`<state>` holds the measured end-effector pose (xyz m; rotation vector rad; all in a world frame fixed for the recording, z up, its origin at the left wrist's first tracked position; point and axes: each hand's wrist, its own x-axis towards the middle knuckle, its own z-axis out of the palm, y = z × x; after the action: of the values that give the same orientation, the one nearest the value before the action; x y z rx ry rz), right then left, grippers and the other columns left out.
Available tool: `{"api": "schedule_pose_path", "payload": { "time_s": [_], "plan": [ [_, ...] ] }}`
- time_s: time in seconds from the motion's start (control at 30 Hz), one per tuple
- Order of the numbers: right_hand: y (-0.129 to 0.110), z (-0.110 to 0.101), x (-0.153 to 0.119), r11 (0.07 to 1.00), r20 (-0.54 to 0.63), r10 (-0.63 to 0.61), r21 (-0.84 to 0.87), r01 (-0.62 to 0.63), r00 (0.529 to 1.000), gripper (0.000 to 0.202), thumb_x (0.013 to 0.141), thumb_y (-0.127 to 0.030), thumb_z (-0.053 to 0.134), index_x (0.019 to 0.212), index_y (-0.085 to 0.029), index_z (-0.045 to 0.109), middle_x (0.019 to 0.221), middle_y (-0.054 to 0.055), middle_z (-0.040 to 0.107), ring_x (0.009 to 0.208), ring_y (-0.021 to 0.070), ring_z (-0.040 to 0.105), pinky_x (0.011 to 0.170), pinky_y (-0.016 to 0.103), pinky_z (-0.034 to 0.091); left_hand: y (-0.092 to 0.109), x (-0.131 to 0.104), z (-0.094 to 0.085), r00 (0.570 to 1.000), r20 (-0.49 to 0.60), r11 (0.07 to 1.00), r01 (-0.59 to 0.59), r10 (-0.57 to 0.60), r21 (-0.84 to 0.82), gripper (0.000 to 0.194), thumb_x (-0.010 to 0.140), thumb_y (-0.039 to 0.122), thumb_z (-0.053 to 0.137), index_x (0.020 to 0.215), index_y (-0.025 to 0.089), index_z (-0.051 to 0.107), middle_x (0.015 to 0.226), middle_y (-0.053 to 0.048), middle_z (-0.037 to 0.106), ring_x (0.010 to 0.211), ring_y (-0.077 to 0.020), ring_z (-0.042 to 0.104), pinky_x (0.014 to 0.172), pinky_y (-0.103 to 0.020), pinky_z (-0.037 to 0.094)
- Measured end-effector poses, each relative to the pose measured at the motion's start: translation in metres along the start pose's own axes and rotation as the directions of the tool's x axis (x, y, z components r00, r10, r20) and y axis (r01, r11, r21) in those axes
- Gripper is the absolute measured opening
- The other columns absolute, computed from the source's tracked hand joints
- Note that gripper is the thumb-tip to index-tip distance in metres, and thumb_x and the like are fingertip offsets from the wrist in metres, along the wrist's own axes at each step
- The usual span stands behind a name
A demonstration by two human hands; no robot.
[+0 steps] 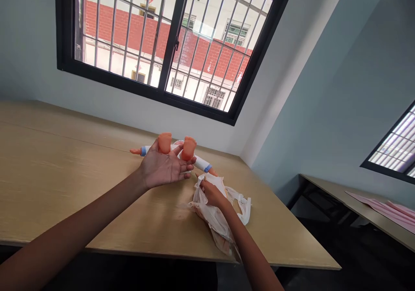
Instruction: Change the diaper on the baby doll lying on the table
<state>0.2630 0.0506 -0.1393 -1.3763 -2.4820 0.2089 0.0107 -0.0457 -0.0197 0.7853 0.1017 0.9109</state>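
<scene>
My left hand [165,165] is turned palm up above the table and holds two orange doll feet, one [165,142] by the thumb and the other [188,148] among the fingers. Behind it lies a white doll part with sleeves [202,163], blue cuffs and orange hands, partly hidden by my palm. To the right, my right hand [210,192] is closed on a crumpled white plastic bag [218,222]. The bag's contents show only faintly through the plastic.
The wooden table [106,196] reaches back to the wall under a barred window [162,93]. At the right stands a second table [324,186] with pink sheets [389,207] on it.
</scene>
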Motion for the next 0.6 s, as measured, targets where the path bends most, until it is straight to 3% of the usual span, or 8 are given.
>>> {"api": "schedule_pose_path", "payload": {
  "time_s": [0.17, 0.33, 0.47, 0.6],
  "plan": [
    [0.004, -0.001, 0.007, 0.980, 0.041, -0.015, 0.200, 0.006, 0.999, 0.025, 0.060, 0.003, 0.055, 0.075, -0.017, 0.055, 0.080, 0.000, 0.057, 0.070, 0.0129, 0.048, 0.066, 0.023, 0.036, 0.000, 0.001, -0.001, 1.000, 0.005, 1.000, 0.009, -0.009, -0.004, 0.048, 0.080, 0.050, 0.049, 0.119, 0.022, 0.048, 0.097, -0.012, 0.058, 0.078, -0.0236, 0.059, 0.073, -0.037, 0.046],
    [0.008, 0.002, 0.009, 0.896, 0.013, 0.047, 0.442, -0.048, 0.999, 0.008, 0.070, -0.011, 0.053, 0.071, -0.018, 0.054, 0.070, -0.001, 0.055, 0.063, 0.0130, 0.049, 0.063, 0.025, 0.038, -0.001, 0.003, -0.005, 1.000, 0.027, 1.000, 0.005, -0.004, -0.028, 0.053, 0.078, 0.049, 0.053, 0.123, 0.022, 0.048, 0.098, -0.011, 0.059, 0.079, -0.0247, 0.059, 0.074, -0.037, 0.046],
    [0.006, 0.010, 0.008, 0.758, 0.000, 0.136, 0.644, -0.104, 0.991, 0.009, 0.078, -0.026, 0.048, 0.072, -0.020, 0.051, 0.067, 0.000, 0.055, 0.064, 0.0154, 0.052, 0.063, 0.027, 0.041, -0.001, 0.003, -0.008, 0.998, 0.058, 0.998, 0.010, -0.007, -0.057, 0.052, 0.079, 0.052, 0.053, 0.120, 0.021, 0.051, 0.099, -0.011, 0.060, 0.080, -0.0256, 0.059, 0.075, -0.039, 0.046],
    [-0.009, 0.019, 0.002, 0.544, 0.085, 0.148, 0.825, -0.153, 0.985, 0.025, 0.083, -0.045, 0.049, 0.082, -0.021, 0.053, 0.075, 0.005, 0.063, 0.074, 0.0203, 0.062, 0.067, 0.032, 0.048, -0.001, 0.003, -0.008, 0.998, 0.062, 0.998, 0.017, -0.013, -0.054, 0.045, 0.081, 0.051, 0.051, 0.113, 0.020, 0.054, 0.098, -0.012, 0.060, 0.080, -0.0259, 0.060, 0.076, -0.039, 0.046]
  ]
}}
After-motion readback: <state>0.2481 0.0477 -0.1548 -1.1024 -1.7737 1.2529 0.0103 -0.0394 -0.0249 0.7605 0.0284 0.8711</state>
